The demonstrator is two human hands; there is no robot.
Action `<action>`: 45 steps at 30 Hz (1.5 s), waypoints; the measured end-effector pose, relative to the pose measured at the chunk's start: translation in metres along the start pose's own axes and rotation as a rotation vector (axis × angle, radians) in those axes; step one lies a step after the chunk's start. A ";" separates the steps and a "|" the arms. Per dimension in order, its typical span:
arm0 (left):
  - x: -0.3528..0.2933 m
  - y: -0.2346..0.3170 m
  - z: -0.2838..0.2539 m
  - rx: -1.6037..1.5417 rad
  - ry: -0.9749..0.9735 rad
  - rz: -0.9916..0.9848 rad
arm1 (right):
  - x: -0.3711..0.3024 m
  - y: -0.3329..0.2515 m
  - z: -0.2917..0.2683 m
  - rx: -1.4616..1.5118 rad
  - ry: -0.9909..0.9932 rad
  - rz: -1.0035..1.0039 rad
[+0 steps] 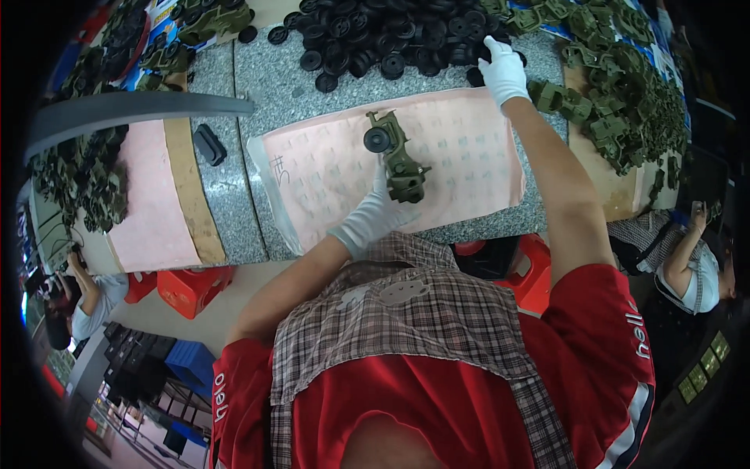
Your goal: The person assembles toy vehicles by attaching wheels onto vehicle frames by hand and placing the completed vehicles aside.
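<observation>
Checked apron (406, 320) over a red shirt (574, 336) fills the bottom, 6 o'clock. Taking the middle of the pink sheet (469, 176) as the clock's centre, that's basically where the olive-green toy vehicle (404, 168) is, a black wheel (376, 140) near its 11 o'clock end. Left hand (371, 219), white-gloved, comes from about 7 and is gripping the vehicle. Right hand (504, 72), also gloved, is up between 1 and 2, beside the black wheel pile (367, 43) at 12; can't tell if it's pinching anything. Green parts (613, 129) are heaped towards 3.
</observation>
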State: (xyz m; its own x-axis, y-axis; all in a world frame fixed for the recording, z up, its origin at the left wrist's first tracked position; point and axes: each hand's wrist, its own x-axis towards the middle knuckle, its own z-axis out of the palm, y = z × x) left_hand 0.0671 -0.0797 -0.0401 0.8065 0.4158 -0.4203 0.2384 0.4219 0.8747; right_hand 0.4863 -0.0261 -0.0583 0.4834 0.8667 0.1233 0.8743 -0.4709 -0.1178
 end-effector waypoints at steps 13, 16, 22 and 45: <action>0.076 0.098 -0.063 1.869 -0.290 0.689 | -0.111 -0.040 -0.048 0.878 -0.211 0.346; 0.074 0.098 -0.042 1.801 -0.249 0.510 | -0.167 -0.059 -0.078 1.448 -0.433 0.645; 0.058 0.057 -0.019 1.786 0.098 0.469 | -0.231 -0.072 -0.086 1.766 -0.549 0.701; 0.076 0.072 0.019 1.620 -0.130 -0.074 | -0.252 -0.097 -0.076 0.592 -0.080 0.104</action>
State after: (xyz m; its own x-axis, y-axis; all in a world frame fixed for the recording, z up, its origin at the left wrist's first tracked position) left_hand 0.1557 -0.0333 -0.0040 0.7855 0.3319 -0.5224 0.4974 -0.8408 0.2138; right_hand 0.2828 -0.2117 -0.0029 0.5403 0.8414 0.0102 0.6387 -0.4022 -0.6560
